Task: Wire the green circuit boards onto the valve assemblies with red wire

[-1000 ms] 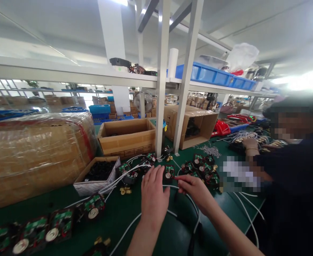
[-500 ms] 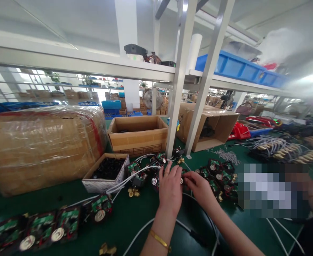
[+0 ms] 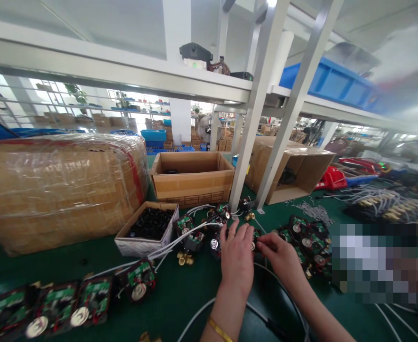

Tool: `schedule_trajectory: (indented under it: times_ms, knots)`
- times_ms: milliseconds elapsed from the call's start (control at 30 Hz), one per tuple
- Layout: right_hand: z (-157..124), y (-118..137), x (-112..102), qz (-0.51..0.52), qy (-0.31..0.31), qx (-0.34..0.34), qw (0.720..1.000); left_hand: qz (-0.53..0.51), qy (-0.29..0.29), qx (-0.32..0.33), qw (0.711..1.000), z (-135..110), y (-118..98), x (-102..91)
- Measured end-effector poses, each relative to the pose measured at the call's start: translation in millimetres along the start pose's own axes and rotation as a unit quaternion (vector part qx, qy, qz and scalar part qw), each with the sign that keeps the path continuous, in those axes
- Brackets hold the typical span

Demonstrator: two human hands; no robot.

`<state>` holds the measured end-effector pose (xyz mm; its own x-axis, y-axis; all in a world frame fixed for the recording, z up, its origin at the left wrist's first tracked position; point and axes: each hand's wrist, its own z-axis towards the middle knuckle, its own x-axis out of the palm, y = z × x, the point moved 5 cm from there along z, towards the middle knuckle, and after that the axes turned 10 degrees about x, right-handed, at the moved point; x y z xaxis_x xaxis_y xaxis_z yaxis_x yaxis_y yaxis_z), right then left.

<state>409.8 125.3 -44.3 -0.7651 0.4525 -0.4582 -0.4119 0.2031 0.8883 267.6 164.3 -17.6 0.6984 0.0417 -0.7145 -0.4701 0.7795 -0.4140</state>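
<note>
My left hand [image 3: 236,259] reaches forward over the green table [image 3: 180,294], its fingers curled over a small black module with a green circuit board [image 3: 254,236]. My right hand [image 3: 282,256] meets it from the right, fingertips pinched on the same module. Similar modules [image 3: 189,232] with white wires [image 3: 180,236] lie just left of my hands, and more of them [image 3: 306,242] sit to the right. A white cable [image 3: 194,316] loops on the table beneath my wrists.
A small box of black parts [image 3: 148,228] stands left of the hands; a row of modules [image 3: 69,308] runs along the near left. A plastic-wrapped carton [image 3: 59,185], open cardboard boxes [image 3: 192,178], shelf posts [image 3: 255,123], brass fittings [image 3: 185,259] and wire bundles [image 3: 383,202] surround them.
The view swung left and down, so the person at the right has left the picture. Both my hands moved forward and closed together on a module.
</note>
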Motion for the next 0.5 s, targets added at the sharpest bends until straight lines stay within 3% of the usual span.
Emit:
schedule_trajectory:
  times_ms: [300, 500]
  knots:
    - [2.0, 9.2, 2.2, 0.062, -0.008, 0.038, 0.997, -0.006, 0.007, -0.007, 1.000, 2.2, 1.0, -1.9]
    - [-1.7, 6.1, 4.8, 0.066, -0.049, 0.037, 0.996, -0.015, 0.013, -0.013, 1.000, 4.0, 0.7, -2.7]
